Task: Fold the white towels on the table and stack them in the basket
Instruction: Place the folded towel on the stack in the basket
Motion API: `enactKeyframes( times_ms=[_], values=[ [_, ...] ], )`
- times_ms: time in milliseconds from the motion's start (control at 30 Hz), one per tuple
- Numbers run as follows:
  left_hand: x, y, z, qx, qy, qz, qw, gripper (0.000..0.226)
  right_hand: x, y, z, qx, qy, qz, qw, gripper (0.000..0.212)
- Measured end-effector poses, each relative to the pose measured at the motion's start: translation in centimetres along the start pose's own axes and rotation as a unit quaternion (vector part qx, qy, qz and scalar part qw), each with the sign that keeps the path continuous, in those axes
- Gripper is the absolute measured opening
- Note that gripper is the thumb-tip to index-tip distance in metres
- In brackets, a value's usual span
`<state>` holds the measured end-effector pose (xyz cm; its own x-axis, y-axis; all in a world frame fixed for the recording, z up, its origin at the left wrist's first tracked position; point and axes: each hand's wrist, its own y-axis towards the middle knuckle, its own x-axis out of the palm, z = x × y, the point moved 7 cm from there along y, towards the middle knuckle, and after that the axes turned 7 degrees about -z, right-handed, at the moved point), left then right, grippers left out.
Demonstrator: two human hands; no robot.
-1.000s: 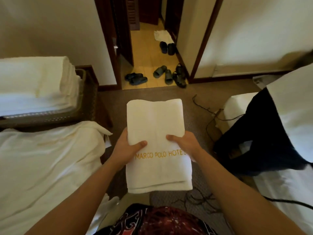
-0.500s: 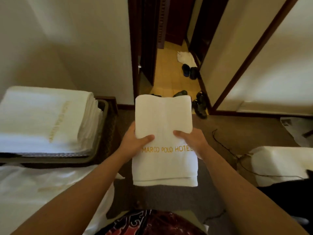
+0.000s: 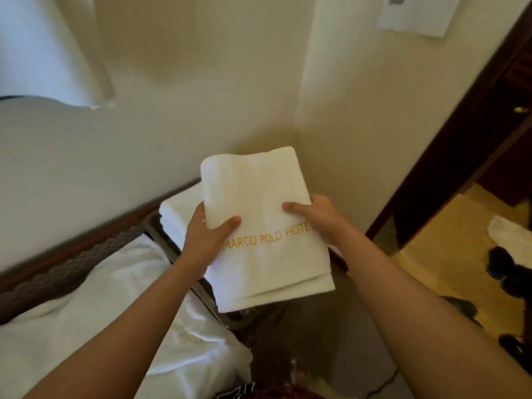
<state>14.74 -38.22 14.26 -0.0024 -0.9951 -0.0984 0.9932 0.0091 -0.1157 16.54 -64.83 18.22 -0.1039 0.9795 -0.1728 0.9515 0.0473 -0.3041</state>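
Cream plain walls (image 3: 178, 90) meet in a corner beyond both hands, which hold one folded white terry towel with gold letters (image 3: 259, 214). Left hand (image 3: 205, 240) and right hand (image 3: 316, 217) pinch its side edges, thumbs on top, above a stack of folded white towels (image 3: 178, 214) in the dark woven basket (image 3: 72, 269)

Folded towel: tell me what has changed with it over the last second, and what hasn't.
The folded towel has been carried left, from over the carpet to above the stack of towels in the basket, partly overlapping it. The view has swung left too, so the doorway now sits at the right edge. Unchanged: the left hand and right hand grip the towel's sides, thumbs on top, lettering facing up; it is not yet set down.
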Motion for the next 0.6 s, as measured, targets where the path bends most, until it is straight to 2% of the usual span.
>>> enactKeyframes(
  times_ms=[167,233,333,433,500,600],
  values=[
    [-5.9,1.7,0.0,-0.033,-0.034,0.192,0.98,0.055,5.9,9.5,-5.9,-0.035,-0.057,-0.162,0.985,0.021],
    [-6.8,2.1,0.5,-0.038,-0.049,0.24,0.969,0.055,7.3,11.9,-7.3,-0.037,-0.051,-0.209,0.976,0.018],
    [-6.5,2.6,0.1,-0.052,-0.062,0.273,0.959,0.056,8.1,15.6,-6.3,-0.004,-0.061,-0.248,0.967,0.019],
    [-3.6,2.0,-4.1,-0.127,-0.098,0.266,0.951,0.051,8.3,17.5,-1.2,0.065,-0.106,-0.311,0.942,0.038],
    [-1.7,0.9,-7.4,-0.175,-0.091,0.268,0.943,0.045,7.8,17.5,1.8,0.087,-0.126,-0.32,0.935,0.041],
    [-1.0,-0.7,-9.7,-0.201,-0.052,0.305,0.929,0.074,7.3,17.2,3.3,0.096,-0.131,-0.341,0.926,0.035]
  ],
)
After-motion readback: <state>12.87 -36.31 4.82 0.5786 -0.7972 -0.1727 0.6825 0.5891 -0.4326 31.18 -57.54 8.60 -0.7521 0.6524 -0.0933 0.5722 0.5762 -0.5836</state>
